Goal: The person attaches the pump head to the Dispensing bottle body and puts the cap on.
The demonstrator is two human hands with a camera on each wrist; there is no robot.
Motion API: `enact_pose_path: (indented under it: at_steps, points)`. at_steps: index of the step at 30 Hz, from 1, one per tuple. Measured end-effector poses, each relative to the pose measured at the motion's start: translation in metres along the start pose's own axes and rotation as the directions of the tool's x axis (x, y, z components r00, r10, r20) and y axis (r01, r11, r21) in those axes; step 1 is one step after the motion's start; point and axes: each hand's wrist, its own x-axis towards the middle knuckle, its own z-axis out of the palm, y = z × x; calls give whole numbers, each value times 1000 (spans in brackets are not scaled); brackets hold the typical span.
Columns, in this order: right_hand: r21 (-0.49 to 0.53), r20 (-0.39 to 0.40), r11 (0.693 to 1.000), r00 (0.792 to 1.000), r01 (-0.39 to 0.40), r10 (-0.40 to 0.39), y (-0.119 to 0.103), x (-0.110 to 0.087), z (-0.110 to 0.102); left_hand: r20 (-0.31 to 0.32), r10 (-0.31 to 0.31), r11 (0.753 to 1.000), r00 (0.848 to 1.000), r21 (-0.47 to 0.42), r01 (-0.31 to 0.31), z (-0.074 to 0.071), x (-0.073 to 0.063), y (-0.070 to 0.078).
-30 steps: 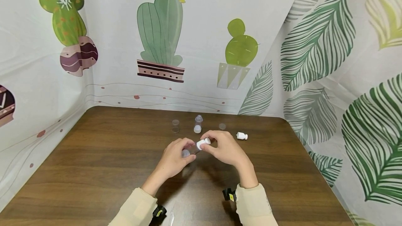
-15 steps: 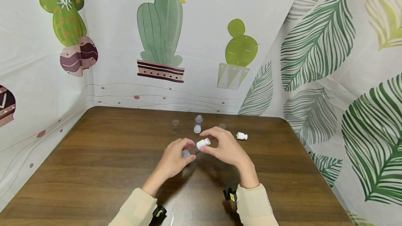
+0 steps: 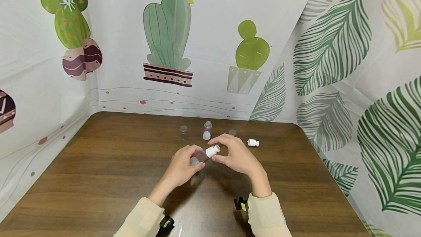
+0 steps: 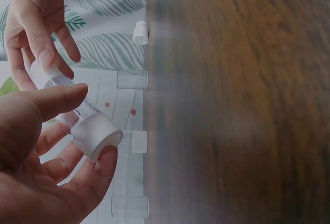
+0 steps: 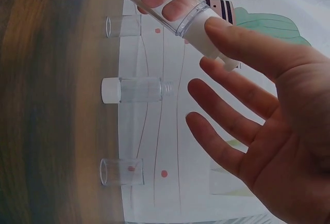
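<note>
White cloth [image 3: 213, 43] printed with cacti and leaves hung behind the brown wood-grain desk [image 3: 125, 178]. Above the desk, the left hand [image 3: 183, 165] held a tilted clear bottle [image 3: 208, 153], its fingers clamped round the barrel and the white base [image 4: 97, 133]; some of them showed through the transparent wall. The bottle's white top [image 5: 201, 35] pointed toward the right hand [image 3: 239, 156], whose fingers were spread apart around it; whether the thumb touched it could not be told. Beyond the hands, a 2nd bottle [image 3: 207, 131] stood upright, white at the bottom, its ribbed neck showing and the cloth visible through its clear barrel. To its left stood 1 clear cylinder [image 3: 183, 132], to its right another see-through cylinder [image 5: 122, 172], partly covered by the right hand in the head view. Farther right, a small white pump [image 3: 253, 142] lay sideways.
</note>
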Motion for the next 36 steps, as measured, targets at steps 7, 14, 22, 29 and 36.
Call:
enact_pose_path:
  at_steps: [7,14,22,29,36]
  points:
    - [11,23,1000,1000,-5,5,1,0,0,-3,7,1000,1000,3,-7,0,0,0]
    - [17,12,1000,1000,3,-3,1,1,1,-7,6,1000,1000,-6,-6,1,0,-1]
    - [14,28,999,999,-38,38,1,1,1,-5,4,1000,1000,-2,-4,1,1,-1]
    - [20,35,997,996,-78,77,0,2,2,-3,9,1000,1000,4,-9,1,1,-1]
    - [25,23,996,996,-84,83,-1,2,4,-5,13,1000,1000,2,-13,1,1,-2]
